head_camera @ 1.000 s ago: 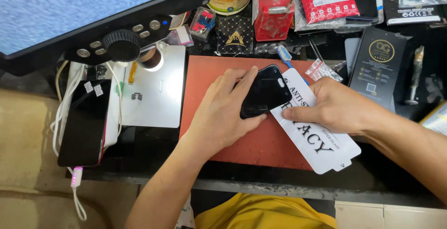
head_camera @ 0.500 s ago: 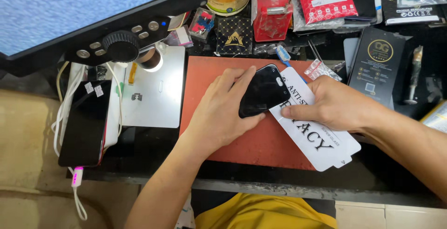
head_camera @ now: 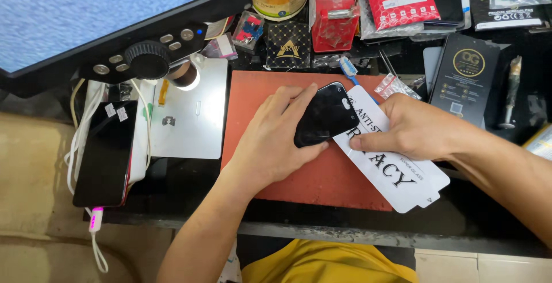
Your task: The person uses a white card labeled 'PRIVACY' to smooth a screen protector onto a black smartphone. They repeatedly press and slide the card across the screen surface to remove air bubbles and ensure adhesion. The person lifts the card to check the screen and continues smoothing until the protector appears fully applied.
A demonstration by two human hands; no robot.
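A black smartphone [head_camera: 328,115] lies screen up on a reddish work mat [head_camera: 322,179] at the middle of the bench. My left hand [head_camera: 276,139] grips its left edge, with fingers curled over the top and the thumb under its lower end. My right hand [head_camera: 411,129] holds the phone's right edge with thumb and fingers. Under that hand a white screen-protector packet [head_camera: 402,171] with black lettering lies on the mat's right side.
A second dark phone [head_camera: 106,153] on a white cable lies at the left beside a silver metal plate [head_camera: 187,119]. A monitor with a knob panel [head_camera: 146,56] overhangs the back left. Boxes, a tin and a red holder [head_camera: 333,12] crowd the back; a black box [head_camera: 463,79] lies at the right.
The phone and both hands have stayed almost still; the phone has tilted very slightly between my hands.
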